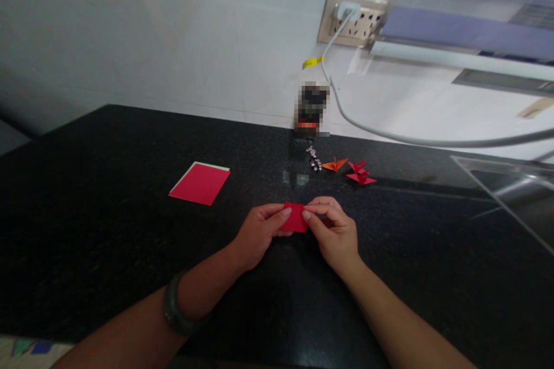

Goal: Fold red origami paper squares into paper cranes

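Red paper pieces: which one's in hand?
The small red rectangle, held by the left hand and right hand. The larger red sheet lies on the counter at left; the red birds sit beyond the right hand.

Left hand [265, 232] and right hand [335, 233] pinching red paper [295, 218], black countertop [130, 230]

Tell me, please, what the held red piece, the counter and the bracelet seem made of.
Red piece: probably matte paper, flat with crisp, straight edges.
Counter: likely polished stone; its dark, speckled surface shows reflections.
Bracelet: smooth, grey-green, perhaps jade, but glass or plastic is possible.
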### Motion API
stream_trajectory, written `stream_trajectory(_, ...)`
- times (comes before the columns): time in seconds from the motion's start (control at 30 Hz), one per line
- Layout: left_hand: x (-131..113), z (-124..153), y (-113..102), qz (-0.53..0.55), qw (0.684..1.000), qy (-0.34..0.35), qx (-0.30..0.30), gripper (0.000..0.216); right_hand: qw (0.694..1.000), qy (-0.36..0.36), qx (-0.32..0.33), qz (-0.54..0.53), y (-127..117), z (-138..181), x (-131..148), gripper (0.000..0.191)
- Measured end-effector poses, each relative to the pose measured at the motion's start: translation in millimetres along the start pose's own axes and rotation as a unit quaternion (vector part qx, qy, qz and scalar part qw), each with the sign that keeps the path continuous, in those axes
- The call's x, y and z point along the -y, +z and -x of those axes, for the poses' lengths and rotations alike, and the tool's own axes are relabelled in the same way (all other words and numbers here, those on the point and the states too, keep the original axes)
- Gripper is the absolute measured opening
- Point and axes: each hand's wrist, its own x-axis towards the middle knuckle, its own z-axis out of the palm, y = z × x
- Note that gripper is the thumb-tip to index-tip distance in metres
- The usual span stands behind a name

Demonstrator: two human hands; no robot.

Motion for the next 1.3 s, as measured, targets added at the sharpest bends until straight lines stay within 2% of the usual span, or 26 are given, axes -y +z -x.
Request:
stream_trajectory(0.13,-3,0,-1,-0.046,0.996,0.044,-0.058,0.022,1.0,0.004,-0.001,0.009,0,0,1,0.005)
stream_trajectory(0.43,-5,0,1,-0.093,0.994,0.03,-0.039,0.02,1.0,-0.005,-0.013,0.012,1,1,2,0.007)
stream_trajectory(0.7,-3,0,-1,-0.039,0.999,0.02,-0.026,0.023,0.991,-0.105,0.057,0.062,-2,3,3,0.025)
stream_trajectory(0.97,1,-2,-5,-0.017,0.999,0.018,-0.023,0.023,0.958,-0.212,0.096,0.167,-12,1,1,0.035)
stream_trajectory(1.13,1,-3,-5,0.007,0.999,0.023,-0.021,0.017,0.934,-0.25,0.126,0.222,-18,1,-4,0.04)
stream_trajectory(1.3,-2,-2,-3,0.04,0.999,0.009,-0.016,0.014,0.919,-0.265,0.14,0.254,-20,-2,-2,0.036)
